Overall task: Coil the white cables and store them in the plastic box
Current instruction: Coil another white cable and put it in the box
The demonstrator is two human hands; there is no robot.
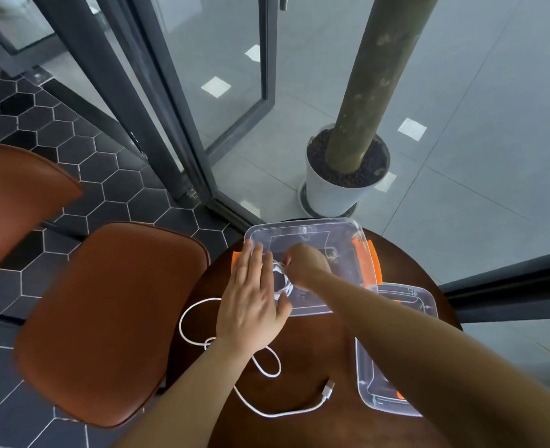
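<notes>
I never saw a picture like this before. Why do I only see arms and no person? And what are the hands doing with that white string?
The camera sits on the person's head and looks down, so you see only their two arms reaching out. There is just this one picture, taken from up there. They are at a round brown table. The right hand is reaching into a clear plastic box, placing a coiled white cable, which is a charging wire, not string. The left hand lies flat with open fingers at the box's edge, beside the coil. Another white cable lies loose on the table, not yet coiled. The box's clear lid rests to the right. A brown chair stands beside the table.
</notes>
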